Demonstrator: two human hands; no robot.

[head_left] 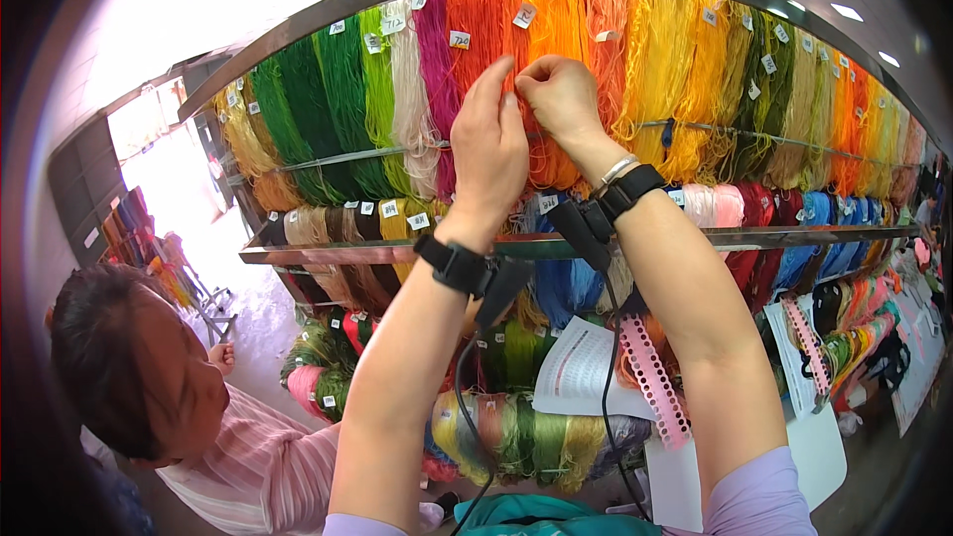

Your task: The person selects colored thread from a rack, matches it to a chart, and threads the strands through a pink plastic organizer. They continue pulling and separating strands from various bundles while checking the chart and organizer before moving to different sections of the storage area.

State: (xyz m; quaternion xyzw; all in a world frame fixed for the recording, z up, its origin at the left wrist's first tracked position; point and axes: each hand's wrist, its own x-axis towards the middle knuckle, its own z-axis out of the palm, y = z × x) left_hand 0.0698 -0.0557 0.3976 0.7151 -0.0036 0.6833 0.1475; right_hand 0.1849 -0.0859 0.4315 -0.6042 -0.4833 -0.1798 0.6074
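My left hand (pixel 488 154) is raised in front of hanging hanks of red-orange thread (pixel 483 10), its fingers straight and held together with the thumb against them. Close to its right, my right hand (pixel 566 104) pinches thumb and forefinger together, the other fingers curled in. Whatever lies between the fingers of either hand is too fine to make out. Behind the right hand hang orange hanks (pixel 558 25), with a small white tag (pixel 524 16) above the fingertips. A magenta hank (pixel 433 69) hangs left of my left hand.
A metal rail (pixel 695 236) crosses below my hands, with more thread hanks beneath. Lower down are printed sheets (pixel 593 367) and a pink punched strip (pixel 655 387). Another person (pixel 149 367) stands close on my left. Cables run from my black wrist straps (pixel 452 265).
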